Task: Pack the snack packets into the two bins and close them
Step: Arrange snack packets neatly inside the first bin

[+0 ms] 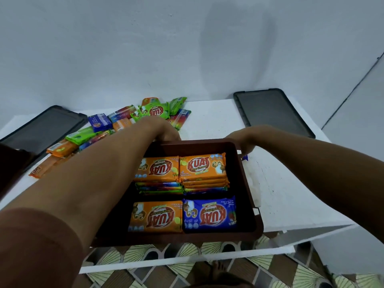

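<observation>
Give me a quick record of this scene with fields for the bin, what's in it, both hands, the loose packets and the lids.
bin: brown bin, open, at the near edge of the white table
contents: orange packets stacked at the far end, one blue packet near right
left hand: left hand at the bin's far rim
right hand: right hand on the far right corner
loose packets: pile of packets on the far left of the table
lids: two dark lids, one at each side, both off
</observation>
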